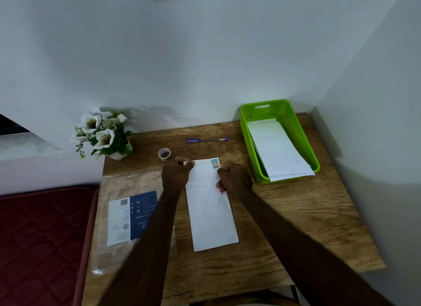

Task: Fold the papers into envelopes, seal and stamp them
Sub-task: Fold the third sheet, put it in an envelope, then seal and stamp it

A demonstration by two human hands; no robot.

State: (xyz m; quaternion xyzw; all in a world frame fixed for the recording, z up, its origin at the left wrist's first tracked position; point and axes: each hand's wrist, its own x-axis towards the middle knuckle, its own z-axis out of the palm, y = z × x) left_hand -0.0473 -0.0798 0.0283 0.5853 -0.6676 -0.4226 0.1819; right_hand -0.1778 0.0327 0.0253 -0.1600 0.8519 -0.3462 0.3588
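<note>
A white folded envelope (210, 205) lies lengthwise on the wooden table (296, 214), its far end between the person's 2 hands. The left hand (176, 172) sits at the envelope's far left corner, with thumb and fingertips pressed together on a small white scrap (188, 162) right at that corner; whether the scrap is a separate piece or part of the flap cannot be told. The right hand (234, 179) rests on the envelope's right edge, its fingers curled over the paper and pinching that edge, with the thumb side hidden under the knuckles. Between the 2 sets of fingertips, near the far right corner of the envelope and just beside the right hand's knuckles, sits 1 teal stamp (214, 163).

Just beyond the left hand's fingers stands a small roll of clear tape (164, 153). Farther out, past both hands, a blue pen (206, 140) lies crosswise. To the right of the right hand, apart from it, is a green plastic basket (279, 114) holding a stack of white papers (278, 151). To the left of the left forearm lies a clear plastic packet (127, 217) with a blue and white label. Beyond it, at the table's far left corner, stands a pot of white flowers (102, 132).
</note>
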